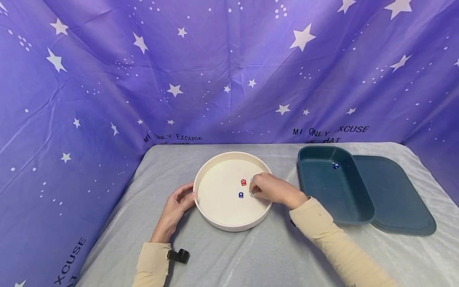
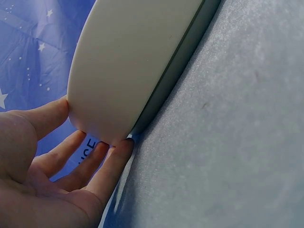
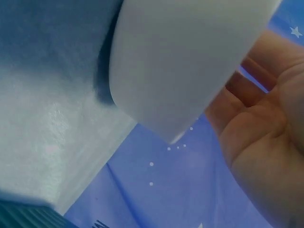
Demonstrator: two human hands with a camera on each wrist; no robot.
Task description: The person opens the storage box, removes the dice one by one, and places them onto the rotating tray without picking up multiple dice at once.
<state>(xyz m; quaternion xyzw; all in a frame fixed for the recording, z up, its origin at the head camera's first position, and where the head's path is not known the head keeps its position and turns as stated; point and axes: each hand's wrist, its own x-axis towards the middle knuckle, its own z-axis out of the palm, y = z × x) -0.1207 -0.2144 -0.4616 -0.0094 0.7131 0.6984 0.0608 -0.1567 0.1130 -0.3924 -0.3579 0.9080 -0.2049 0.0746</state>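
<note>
A white die (image 1: 252,194) sits inside the round tray (image 1: 229,226), right of centre, pinched at the fingertips of the right hand (image 1: 274,190), which reaches in over the right rim, wrist bent down; the red die (image 1: 243,182) and blue die (image 1: 241,195) lie just left of it; the left hand (image 1: 178,205), fingers spread, touches the tray's left wall; a teal bin (image 1: 358,211) stands to the right.
</note>
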